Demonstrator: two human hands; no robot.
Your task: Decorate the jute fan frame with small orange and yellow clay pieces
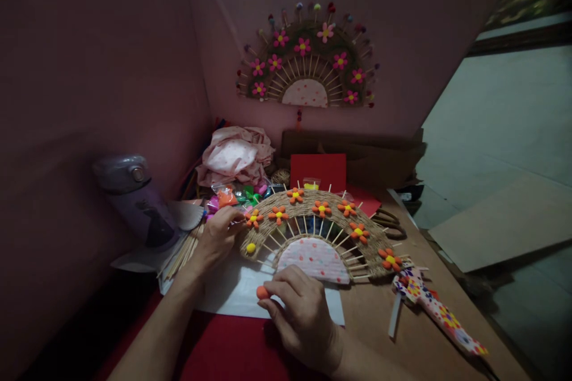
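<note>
Fan (315,259) on table (375,321); bottle (138,205) left, glue gun (440,309) right, cloth (236,155) behind; second fan (305,92) on wall (411,41).

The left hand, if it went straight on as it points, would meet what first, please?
The left hand would probably meet the leftmost orange flower on the woven arch first; whether it already touches is unclear.

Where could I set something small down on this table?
The widest bare patch is brown tabletop between the right hand and the floral-covered tool, in front of the fan. A smaller one is white paper between the left forearm and right hand. It's crowded behind the fan's left end, with coloured packets and bundled cloth.
</note>
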